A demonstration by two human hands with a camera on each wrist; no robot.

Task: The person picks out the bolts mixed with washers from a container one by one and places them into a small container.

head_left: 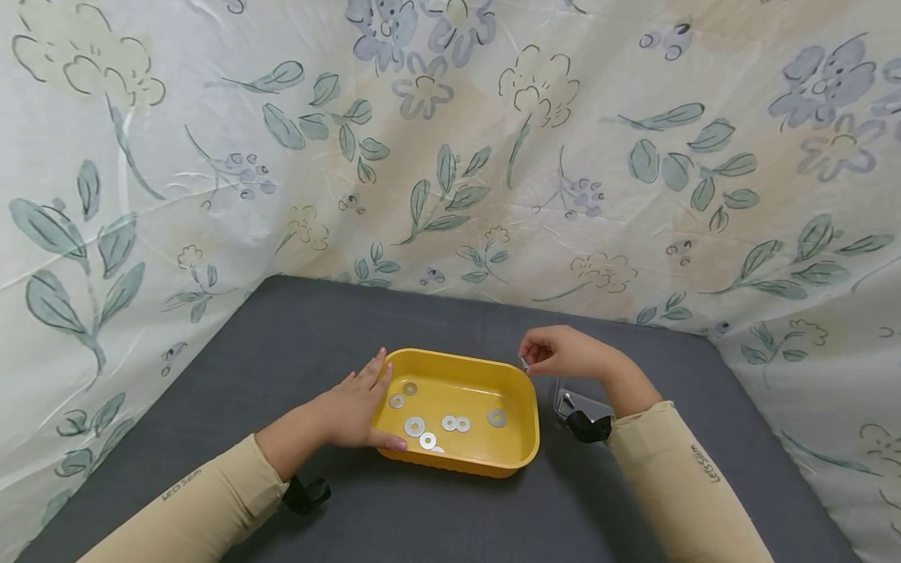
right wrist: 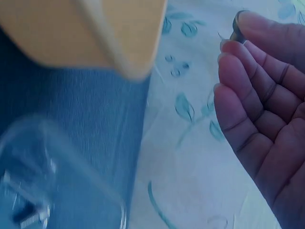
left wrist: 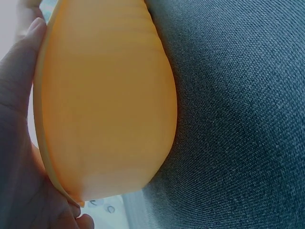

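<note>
A yellow tray (head_left: 457,461) with rounded corners holds several flat metal washers (head_left: 414,426). My left hand (head_left: 355,407) rests on its left end with fingers spread straight, the thumb along the front rim. The left wrist view shows the tray's outer wall (left wrist: 109,100) beside that hand. Over the tray's back right corner, my right hand (head_left: 566,352) pinches a small metal bolt (right wrist: 238,26) between thumb and index finger. The bolt has a round head, and its shank is partly hidden by the fingertips.
A clear plastic box (head_left: 587,403) with metal bolts in it sits right of the tray, partly under my right wrist. Dark grey cloth (head_left: 303,320) covers the table. Flowered sheeting (head_left: 450,156) hangs behind and along both sides.
</note>
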